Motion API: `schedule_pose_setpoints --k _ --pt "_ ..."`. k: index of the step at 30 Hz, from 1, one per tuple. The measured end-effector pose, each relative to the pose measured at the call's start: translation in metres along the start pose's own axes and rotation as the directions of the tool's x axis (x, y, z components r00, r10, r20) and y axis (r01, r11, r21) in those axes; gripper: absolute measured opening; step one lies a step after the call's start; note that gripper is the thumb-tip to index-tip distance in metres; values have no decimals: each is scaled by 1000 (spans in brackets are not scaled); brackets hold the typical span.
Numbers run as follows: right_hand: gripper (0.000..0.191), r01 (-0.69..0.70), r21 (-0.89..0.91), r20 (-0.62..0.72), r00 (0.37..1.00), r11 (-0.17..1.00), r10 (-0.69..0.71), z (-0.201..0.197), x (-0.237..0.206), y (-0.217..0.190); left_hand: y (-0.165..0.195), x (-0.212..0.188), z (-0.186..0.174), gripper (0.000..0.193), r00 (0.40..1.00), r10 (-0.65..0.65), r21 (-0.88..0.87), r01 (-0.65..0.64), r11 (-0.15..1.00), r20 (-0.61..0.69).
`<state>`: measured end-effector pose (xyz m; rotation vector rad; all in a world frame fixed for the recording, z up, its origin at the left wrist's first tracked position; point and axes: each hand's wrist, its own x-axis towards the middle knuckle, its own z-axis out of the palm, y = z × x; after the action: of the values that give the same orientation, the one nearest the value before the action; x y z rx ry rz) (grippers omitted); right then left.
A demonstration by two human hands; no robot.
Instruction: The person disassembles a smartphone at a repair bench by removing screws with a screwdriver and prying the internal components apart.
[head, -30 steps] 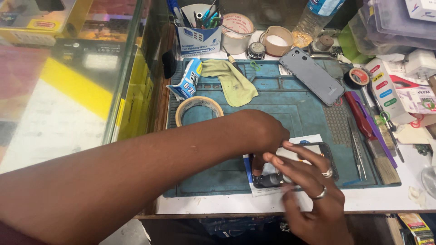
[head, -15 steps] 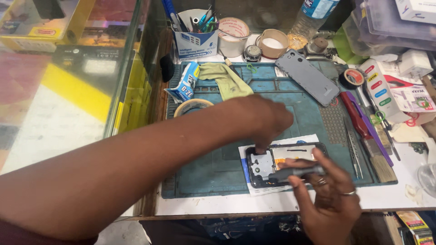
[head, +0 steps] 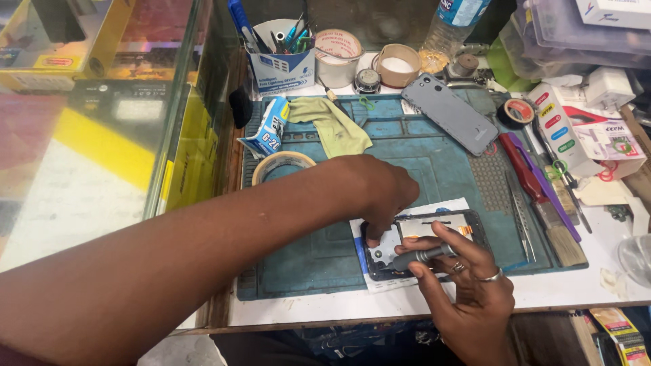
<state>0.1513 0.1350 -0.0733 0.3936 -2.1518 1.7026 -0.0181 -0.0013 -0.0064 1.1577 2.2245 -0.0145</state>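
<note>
My left hand [head: 376,193] reached across the blue work mat [head: 434,152], its fingers curled down and pressing on the upper left corner of the opened phone [head: 424,244]. The phone lay face down with its back off, on a sheet of white paper [head: 441,207] at the front edge of the mat, near the bench's [head: 407,305] front rim. My right hand [head: 468,285] came up from below with two rings on its fingers and was closed around a small grey screwdriver [head: 420,256], which lay almost flat across the phone's lower half with its tip pointing toward my left hand.

Farther back on the mat, the grey back cover [head: 451,114] rested at an angle, well apart from the phone. A crumpled yellow-green cloth [head: 332,123] lay to the left of it, with a roll of tape [head: 281,165] just beside my left forearm and a small blue and white packet [head: 266,132] near that. Along the right edge of the mat sat a red-handled tool [head: 525,166], a purple tool [head: 553,196] and a brush [head: 563,240], side by side. Behind the mat stood a box of pens [head: 285,64] and two more rolls of tape [head: 339,54].
</note>
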Motion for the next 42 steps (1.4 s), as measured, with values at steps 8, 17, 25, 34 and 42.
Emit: schedule_pose_setpoints --k 8,17,25,34,42 --pt "58 2 -13 13 1000 1000 -2 1 1 -1 6 -2 -1 61 999 -35 37 35 999 14" --pt "57 5 -41 35 999 999 -4 1 3 -3 6 1 -1 58 997 -57 54 55 997 42" --pt "52 340 -367 167 940 866 -298 0 15 -15 6 0 0 61 998 -33 55 29 998 57" --pt "57 361 -397 197 931 844 -306 7 25 -30 1 -2 -2 62 998 -18 60 14 998 61" --pt "52 251 -336 138 967 908 -216 13 22 -31 -1 -1 0 59 999 -6 50 3 999 54"
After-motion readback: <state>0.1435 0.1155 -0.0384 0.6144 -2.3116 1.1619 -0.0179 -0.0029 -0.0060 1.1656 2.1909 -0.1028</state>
